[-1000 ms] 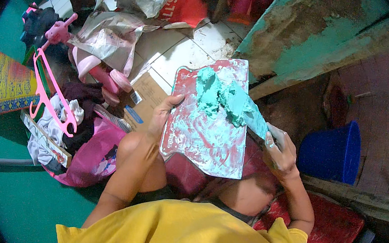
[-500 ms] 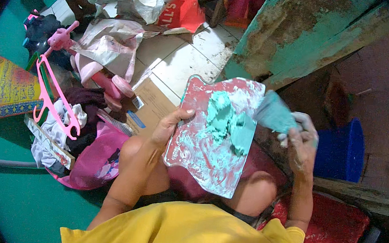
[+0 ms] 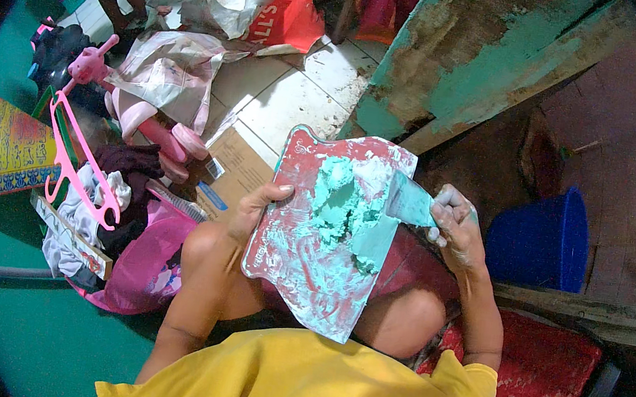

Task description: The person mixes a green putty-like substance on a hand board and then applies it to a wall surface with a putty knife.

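Note:
My left hand (image 3: pixel 252 211) grips the left edge of a red board (image 3: pixel 295 231), thumb on top and the other fingers hidden beneath. The board is tilted over my lap and smeared white and turquoise. A lumpy heap of turquoise paste (image 3: pixel 338 197) lies at its middle, with a white powdery patch (image 3: pixel 372 172) near the top right. In my right hand (image 3: pixel 456 226), whose fingers are dusted white, a putty knife (image 3: pixel 410 201) coated in turquoise is pinched. Its blade overlaps the board's right edge beside the paste; whether it touches cannot be told.
A blue bucket (image 3: pixel 541 239) stands at the right, below a peeling turquoise wooden panel (image 3: pixel 459 65). To the left are a pink basket of clothes (image 3: pixel 139 268), a pink hanger (image 3: pixel 75 159) and flattened cardboard (image 3: pixel 236 170). Another person's legs (image 3: pixel 112 6) show at the far left.
The putty knife has swung from beyond the board's right edge leftward and down over it. The board has shifted slightly left and lower in view.

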Demonstrator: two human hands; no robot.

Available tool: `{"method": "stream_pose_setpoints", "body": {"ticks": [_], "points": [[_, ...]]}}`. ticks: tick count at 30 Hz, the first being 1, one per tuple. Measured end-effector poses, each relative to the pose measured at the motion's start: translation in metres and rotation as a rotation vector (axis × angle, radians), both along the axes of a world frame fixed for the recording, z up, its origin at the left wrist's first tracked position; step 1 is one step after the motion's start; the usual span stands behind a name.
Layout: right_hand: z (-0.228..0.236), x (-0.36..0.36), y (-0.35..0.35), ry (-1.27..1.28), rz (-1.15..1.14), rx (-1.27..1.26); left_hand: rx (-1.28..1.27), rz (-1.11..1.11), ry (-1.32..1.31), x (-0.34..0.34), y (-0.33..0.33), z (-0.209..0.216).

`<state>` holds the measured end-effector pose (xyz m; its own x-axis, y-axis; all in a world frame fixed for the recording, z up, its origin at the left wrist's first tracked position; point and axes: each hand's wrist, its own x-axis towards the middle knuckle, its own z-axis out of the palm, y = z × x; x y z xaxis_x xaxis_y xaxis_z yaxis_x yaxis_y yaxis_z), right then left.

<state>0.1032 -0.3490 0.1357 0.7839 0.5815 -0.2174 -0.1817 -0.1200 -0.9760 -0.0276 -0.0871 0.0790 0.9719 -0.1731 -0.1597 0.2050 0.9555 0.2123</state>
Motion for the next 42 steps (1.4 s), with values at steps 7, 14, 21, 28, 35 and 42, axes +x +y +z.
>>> {"method": "stream_pose_setpoints", "body": {"ticks": [7, 14, 21, 28, 35, 42], "points": [[-0.001, -0.006, -0.025, 0.092, -0.087, -0.081, 0.151, -0.002, 0.114, 0.0, 0.0, -0.007], [0.014, -0.01, -0.047, -0.034, -0.307, 0.052, 0.092, 0.021, 0.041, 0.009, 0.002, -0.004], [0.011, -0.007, 0.01, 0.065, -0.081, 0.257, 0.085, -0.049, 0.138, 0.009, -0.01, 0.004], [-0.005, -0.008, 0.01, -1.24, -0.218, 0.042, 0.022, -0.022, 0.163, 0.009, -0.007, 0.002], [-0.032, -0.012, 0.0, -1.284, -0.11, 0.035, -0.04, -0.047, 0.088, 0.012, -0.009, -0.014], [-0.039, -0.019, -0.042, -1.282, 0.014, -0.268, 0.018, 0.069, 0.089, 0.01, -0.002, -0.002]]}}
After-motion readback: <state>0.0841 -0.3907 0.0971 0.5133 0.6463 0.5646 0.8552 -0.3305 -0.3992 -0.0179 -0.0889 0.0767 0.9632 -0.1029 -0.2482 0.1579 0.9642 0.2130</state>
